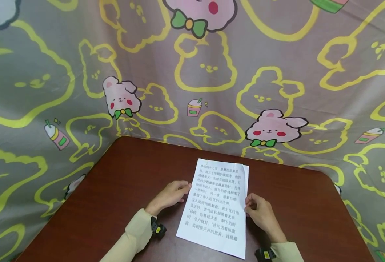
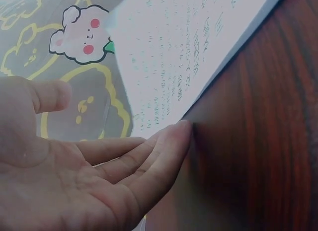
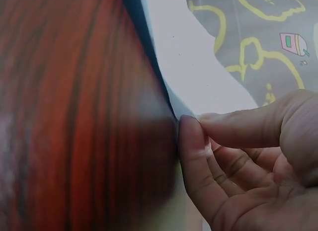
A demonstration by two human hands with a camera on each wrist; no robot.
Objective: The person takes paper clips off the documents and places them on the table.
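Note:
A white sheet of paper (image 1: 216, 203) printed with lines of Chinese characters lies on the brown table, slightly askew. My left hand (image 1: 170, 198) is at its left edge. In the left wrist view, the fingers (image 2: 164, 151) are extended with their tips right at the paper's edge, while the thumb stands apart from it. On the opposite side my right hand (image 1: 262, 214) pinches the paper's right edge. The right wrist view shows the thumb and index finger meeting on the paper (image 3: 184, 57), which bends up a little there; the other fingers are curled beneath.
The dark red-brown wooden table (image 1: 140, 171) has rounded far corners. A grey curtain (image 1: 159, 65) with yellow outlines and pink rabbit faces hangs around its back and sides. A black wrist strap with a yellow mark (image 1: 159, 229) sits at each sleeve.

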